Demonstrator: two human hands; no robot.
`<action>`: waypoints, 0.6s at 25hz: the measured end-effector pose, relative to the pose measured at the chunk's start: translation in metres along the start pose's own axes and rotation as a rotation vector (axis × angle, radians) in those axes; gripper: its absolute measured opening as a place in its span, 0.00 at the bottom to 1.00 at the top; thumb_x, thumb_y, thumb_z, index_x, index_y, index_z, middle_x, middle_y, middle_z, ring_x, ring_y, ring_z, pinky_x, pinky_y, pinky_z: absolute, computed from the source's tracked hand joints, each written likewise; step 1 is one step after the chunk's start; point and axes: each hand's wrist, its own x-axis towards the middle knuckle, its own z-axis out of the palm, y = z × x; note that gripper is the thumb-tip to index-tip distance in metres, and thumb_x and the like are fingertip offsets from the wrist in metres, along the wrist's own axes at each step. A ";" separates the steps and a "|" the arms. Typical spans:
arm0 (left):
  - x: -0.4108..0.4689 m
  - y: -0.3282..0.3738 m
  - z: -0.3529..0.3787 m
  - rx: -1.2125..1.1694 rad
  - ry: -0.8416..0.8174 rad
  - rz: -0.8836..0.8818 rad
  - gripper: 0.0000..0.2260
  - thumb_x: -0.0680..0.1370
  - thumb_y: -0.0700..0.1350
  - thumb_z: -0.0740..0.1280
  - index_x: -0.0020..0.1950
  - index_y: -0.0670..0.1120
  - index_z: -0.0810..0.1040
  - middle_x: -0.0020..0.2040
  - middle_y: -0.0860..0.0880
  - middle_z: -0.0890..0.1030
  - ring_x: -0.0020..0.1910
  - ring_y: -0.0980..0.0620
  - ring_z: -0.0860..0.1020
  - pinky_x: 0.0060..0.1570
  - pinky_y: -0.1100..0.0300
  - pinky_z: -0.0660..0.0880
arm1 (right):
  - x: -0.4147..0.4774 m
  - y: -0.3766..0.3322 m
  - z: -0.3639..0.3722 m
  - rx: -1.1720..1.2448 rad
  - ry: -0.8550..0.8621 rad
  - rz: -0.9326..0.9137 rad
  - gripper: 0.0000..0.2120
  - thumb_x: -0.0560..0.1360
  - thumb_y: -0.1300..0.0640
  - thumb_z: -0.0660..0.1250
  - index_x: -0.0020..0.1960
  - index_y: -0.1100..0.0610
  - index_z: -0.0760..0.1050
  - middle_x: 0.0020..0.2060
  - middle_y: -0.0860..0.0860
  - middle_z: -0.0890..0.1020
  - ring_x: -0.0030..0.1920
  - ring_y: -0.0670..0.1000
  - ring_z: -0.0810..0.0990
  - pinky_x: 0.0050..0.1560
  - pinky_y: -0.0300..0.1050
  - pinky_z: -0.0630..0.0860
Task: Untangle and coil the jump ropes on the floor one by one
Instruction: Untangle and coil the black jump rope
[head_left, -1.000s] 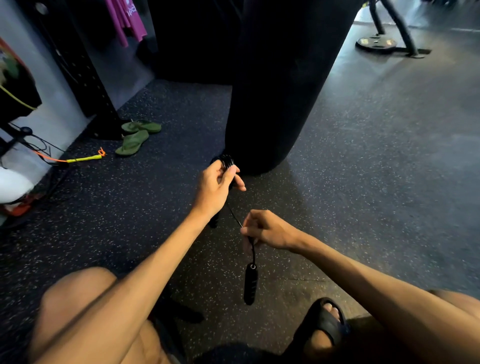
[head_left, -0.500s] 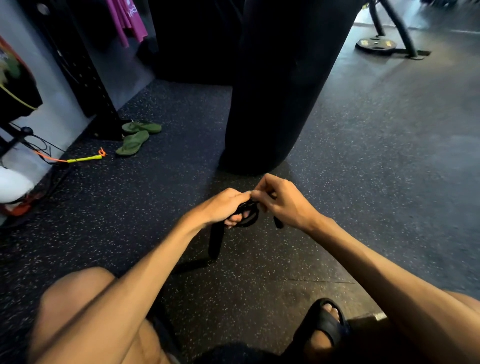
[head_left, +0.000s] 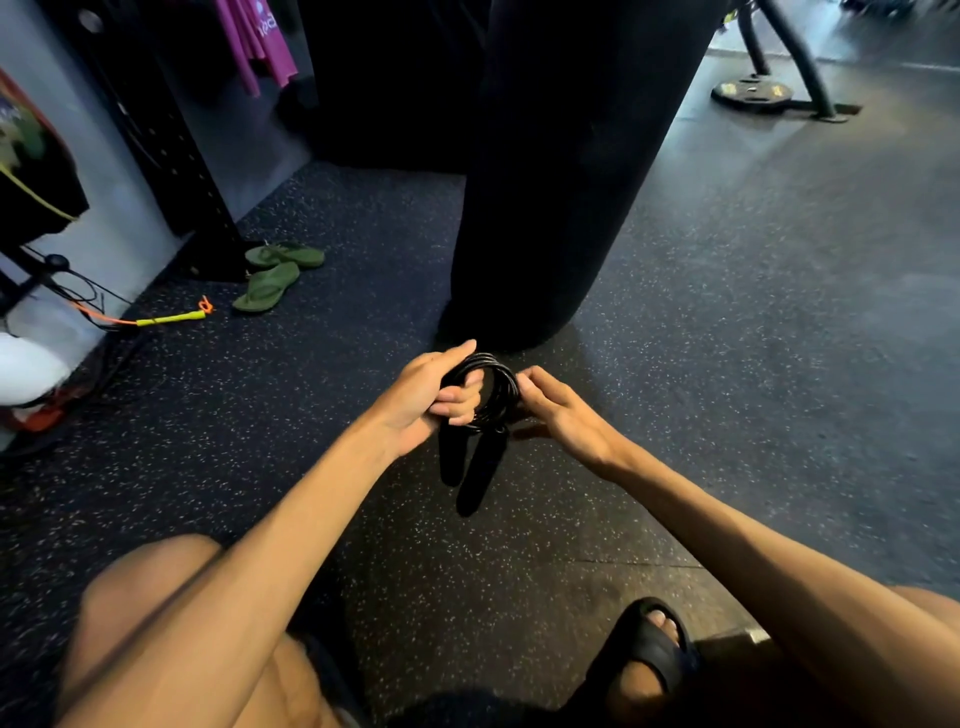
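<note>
Left grip clenches the coiled black cord jump rope, right grip pinches it; keep loops even, tight.

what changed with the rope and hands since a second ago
The right hand moved up from the loose cord to pinch the black jump rope coil; the slack got wound in, so both handles hang together below. The left hand still grips the coil. Unmoved: green flip-flops.
</note>
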 end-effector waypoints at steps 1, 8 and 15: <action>-0.001 0.001 0.000 -0.030 0.016 0.012 0.19 0.83 0.50 0.58 0.34 0.44 0.70 0.23 0.53 0.58 0.21 0.57 0.55 0.26 0.60 0.55 | -0.002 -0.003 0.003 0.040 -0.004 0.003 0.13 0.84 0.50 0.53 0.51 0.56 0.72 0.43 0.50 0.77 0.48 0.48 0.78 0.56 0.52 0.76; -0.033 0.001 -0.019 -0.228 0.114 0.027 0.20 0.82 0.48 0.55 0.30 0.45 0.67 0.20 0.54 0.58 0.18 0.58 0.55 0.24 0.61 0.54 | 0.004 -0.010 0.022 0.125 -0.132 0.006 0.18 0.83 0.48 0.56 0.62 0.57 0.77 0.56 0.56 0.82 0.60 0.54 0.79 0.68 0.56 0.71; -0.108 0.003 -0.074 -0.370 0.407 0.112 0.20 0.82 0.46 0.54 0.30 0.44 0.67 0.19 0.54 0.56 0.16 0.58 0.55 0.21 0.63 0.55 | 0.045 -0.036 0.106 0.191 -0.463 0.145 0.19 0.83 0.53 0.59 0.66 0.65 0.72 0.54 0.56 0.79 0.54 0.53 0.75 0.52 0.46 0.70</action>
